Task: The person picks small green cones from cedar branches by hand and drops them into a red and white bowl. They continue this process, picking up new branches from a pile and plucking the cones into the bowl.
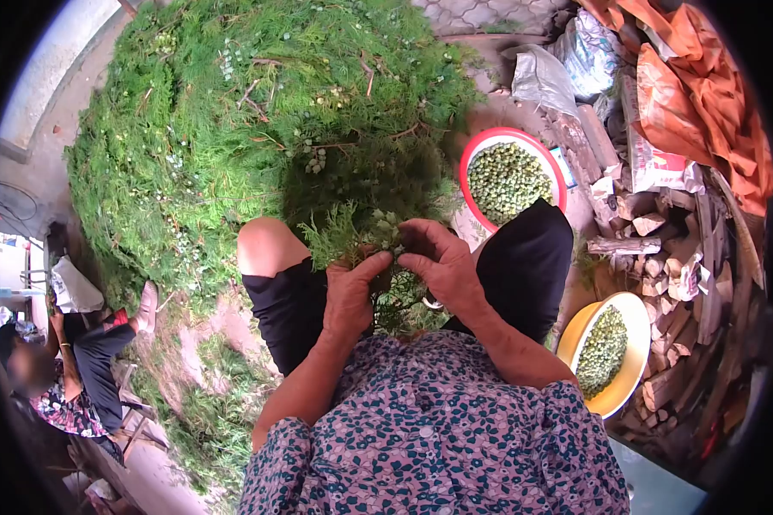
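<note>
Between my knees, my left hand (354,290) is closed around a green arborvitae sprig (339,239), whose feathery leaves stick up above the fingers. Close beside it, my right hand (442,268) has its thumb and forefinger pinched together near the left thumb, at the small pale-green cones (385,230) on the sprig. Whatever lies between the right fingertips is too small to make out. More greenery (397,300) hangs below both hands, over my lap.
A large heap of cut branches (206,129) lies ahead. To my right stand a red-rimmed basin (471,148) and a yellow basin (634,339), both holding green cones, beside stacked firewood (657,283). Another person (86,369) sits at the left.
</note>
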